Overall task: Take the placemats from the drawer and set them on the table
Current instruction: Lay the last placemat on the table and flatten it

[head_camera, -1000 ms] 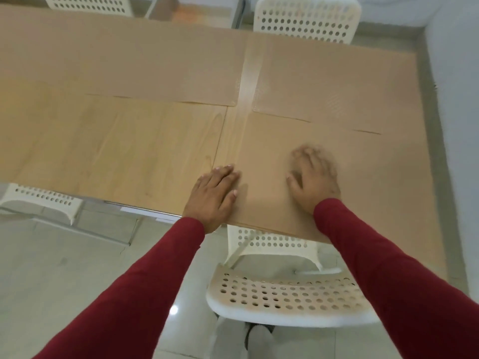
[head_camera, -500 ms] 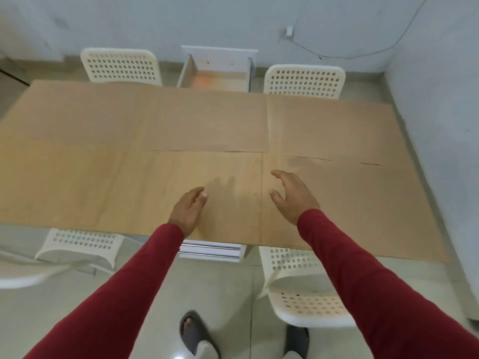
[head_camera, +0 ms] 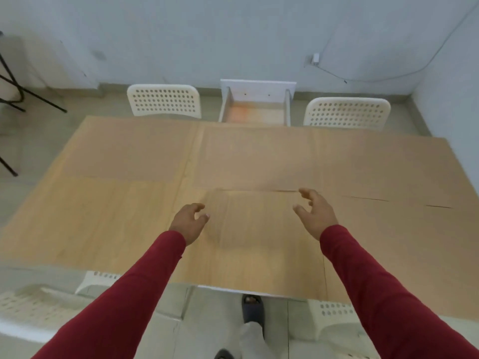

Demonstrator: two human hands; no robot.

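Note:
Several tan placemats lie flat on the wooden table: one at the far left, one at the far middle, one at the far right and one at the near right. My left hand hovers over bare wood with loosely curled fingers and holds nothing. My right hand hovers at the near right placemat's left edge, fingers spread and loosely bent, also empty. Beyond the table's far edge the white drawer stands open, and its visible part holds no placemat.
White perforated chairs stand at the far left, far right, near left and near right. Black stand legs are at the far left. A wall runs close along the table's right side.
Both hands have lifted off the near right placemat and spread apart. The view has pulled back and tilted up, so the whole table, drawer and wall now show.

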